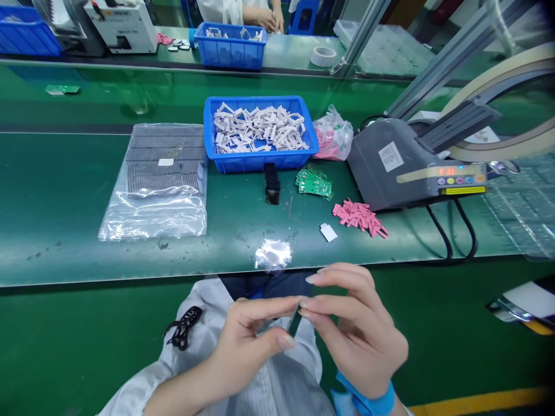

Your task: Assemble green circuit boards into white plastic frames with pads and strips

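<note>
My left hand [247,346] and my right hand [355,329] are raised over my lap, in front of the bench edge. Their fingertips pinch a small dark green strip [295,320], partly hidden by my fingers. A black lattice-shaped piece [184,327] lies on my white coat sleeve [191,306] near my left hand. A blue wristband [364,396] circles my right wrist. Beyond my hands, on the green bench [65,190], lie a crumpled clear plastic scrap [273,254], a white label [328,232], and loose pink pieces [358,218].
A blue crate [260,164] of white frames, a bagged stack of grey strips [160,162], a black stack [272,183] and green circuit boards [314,182] stand mid-bench. A grey tape dispenser [390,164] sits right. A co-worker's hands [266,17] work across the far bench.
</note>
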{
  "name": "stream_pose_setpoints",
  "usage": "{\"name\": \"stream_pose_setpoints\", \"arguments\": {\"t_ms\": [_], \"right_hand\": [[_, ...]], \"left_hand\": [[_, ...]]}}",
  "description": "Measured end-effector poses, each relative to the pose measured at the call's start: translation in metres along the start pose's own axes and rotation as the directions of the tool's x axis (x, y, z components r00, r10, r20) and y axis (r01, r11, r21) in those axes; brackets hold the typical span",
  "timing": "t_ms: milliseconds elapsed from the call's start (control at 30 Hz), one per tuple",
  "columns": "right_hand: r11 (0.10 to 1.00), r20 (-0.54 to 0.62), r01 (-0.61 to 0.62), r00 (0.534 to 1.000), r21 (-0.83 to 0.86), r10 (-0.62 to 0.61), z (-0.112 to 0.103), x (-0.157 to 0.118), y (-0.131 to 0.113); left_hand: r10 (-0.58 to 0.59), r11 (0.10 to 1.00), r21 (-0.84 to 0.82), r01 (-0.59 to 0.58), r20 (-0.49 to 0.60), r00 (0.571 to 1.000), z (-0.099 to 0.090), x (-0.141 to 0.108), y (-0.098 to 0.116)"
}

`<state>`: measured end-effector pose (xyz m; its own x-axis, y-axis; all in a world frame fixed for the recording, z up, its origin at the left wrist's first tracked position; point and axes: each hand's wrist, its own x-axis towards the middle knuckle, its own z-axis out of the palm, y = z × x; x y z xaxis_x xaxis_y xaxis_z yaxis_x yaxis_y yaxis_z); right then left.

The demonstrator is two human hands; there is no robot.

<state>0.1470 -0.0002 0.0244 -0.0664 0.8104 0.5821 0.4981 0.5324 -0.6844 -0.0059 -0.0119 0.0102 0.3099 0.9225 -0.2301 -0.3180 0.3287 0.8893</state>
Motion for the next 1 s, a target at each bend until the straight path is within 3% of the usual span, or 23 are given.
{"name": "stream_pose_setpoints", "arguments": {"t_ms": [200,500,867,1000], "right_hand": [[0.996,0.088,-0.027,0.996,0.081,0.02,-0.006,0.005,0.006],[0.975,0.161,-0.096,0.985,0.202,0.063,-0.005,0.003,0.014],[0.971,0.139,-0.11,0.987,0.211,0.082,0.0,-0.004,0.019],[0.993,0.118,-0.055,0.992,0.103,0.043,0.006,-0.005,0.016]], "left_hand": [[0.069,0.984,0.163,-0.076,0.051,0.996,-0.004,0.001,0.007],[0.14,0.972,0.176,-0.157,0.105,0.985,-0.005,0.001,0.005],[0.131,0.972,0.19,-0.142,0.068,0.989,-0.003,0.003,0.003],[0.05,0.99,0.13,-0.049,-0.01,0.999,-0.002,0.004,-0.002]]}}
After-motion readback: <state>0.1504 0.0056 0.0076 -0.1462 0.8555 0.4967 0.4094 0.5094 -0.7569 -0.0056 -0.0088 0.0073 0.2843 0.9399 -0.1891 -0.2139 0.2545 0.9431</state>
